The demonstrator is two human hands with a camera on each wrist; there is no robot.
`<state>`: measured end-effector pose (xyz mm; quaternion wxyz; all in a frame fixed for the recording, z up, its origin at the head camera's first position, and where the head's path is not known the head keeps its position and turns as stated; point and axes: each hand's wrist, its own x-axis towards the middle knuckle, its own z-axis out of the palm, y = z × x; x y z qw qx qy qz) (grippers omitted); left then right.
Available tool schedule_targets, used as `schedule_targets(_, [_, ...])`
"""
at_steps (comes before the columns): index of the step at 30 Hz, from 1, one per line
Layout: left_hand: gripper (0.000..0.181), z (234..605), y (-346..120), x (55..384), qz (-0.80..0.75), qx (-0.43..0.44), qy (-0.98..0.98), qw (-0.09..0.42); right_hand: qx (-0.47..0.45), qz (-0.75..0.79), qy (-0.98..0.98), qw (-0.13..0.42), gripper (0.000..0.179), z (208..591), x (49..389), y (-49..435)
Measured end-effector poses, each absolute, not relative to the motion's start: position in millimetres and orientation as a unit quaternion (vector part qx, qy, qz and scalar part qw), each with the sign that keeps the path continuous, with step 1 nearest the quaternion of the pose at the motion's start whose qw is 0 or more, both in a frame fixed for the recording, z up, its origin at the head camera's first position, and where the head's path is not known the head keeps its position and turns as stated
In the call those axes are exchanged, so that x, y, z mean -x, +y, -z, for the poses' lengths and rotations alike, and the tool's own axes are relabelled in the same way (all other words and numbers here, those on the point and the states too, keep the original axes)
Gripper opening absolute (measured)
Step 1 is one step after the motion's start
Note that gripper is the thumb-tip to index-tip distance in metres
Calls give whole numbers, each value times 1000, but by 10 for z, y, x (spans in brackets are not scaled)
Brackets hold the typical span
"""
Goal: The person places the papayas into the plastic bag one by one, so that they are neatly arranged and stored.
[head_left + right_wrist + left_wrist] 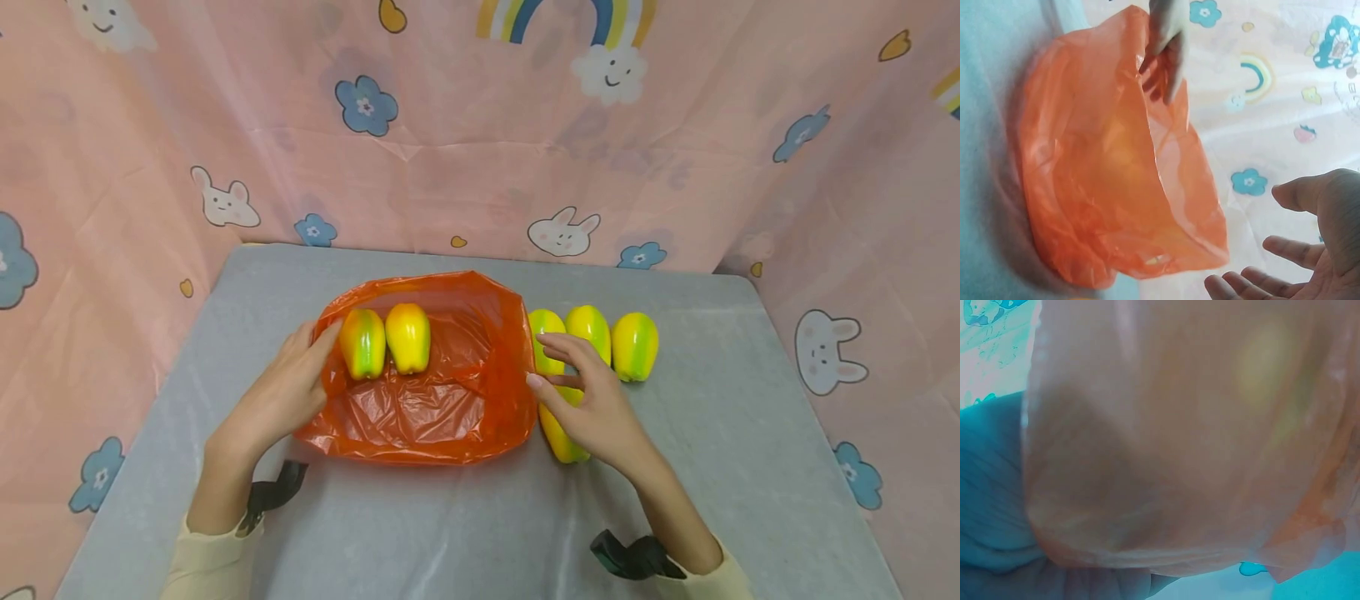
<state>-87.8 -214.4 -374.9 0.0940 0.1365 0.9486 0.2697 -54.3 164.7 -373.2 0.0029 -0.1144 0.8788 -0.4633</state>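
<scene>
An orange-red plastic bag (420,417) stands with its mouth spread wide. Two glossy yellow-green fruits shaped like papayas, a left one (363,346) and a right one (408,337), lie inside at its left. My left hand (281,387) holds the bag's left rim, its thumb beside the left fruit; bag film partly hides this hand in the left wrist view. At the right rim, my right hand (588,400) has its thumb and fingers spread. The right wrist view shows these fingers (1294,251) apart from the bag, holding nothing.
Several like fruits lie right of the bag, among them a rightmost fruit (635,346) and a nearer fruit (558,437) partly under my right hand. All rest on a grey-covered table (465,533). A pink patterned curtain (450,167) encloses the back and sides.
</scene>
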Motion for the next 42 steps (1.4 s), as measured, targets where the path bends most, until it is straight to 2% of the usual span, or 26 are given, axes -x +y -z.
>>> schedule_targets(19, [81,3754,-2152,878,-264,-138,950,90,65,433,899,-1,52,4013,445,1963])
schedule_targets(42, [81,3775,-2139,883,-261,-128,952,93,16,399,916,47,67,4354,392,2089])
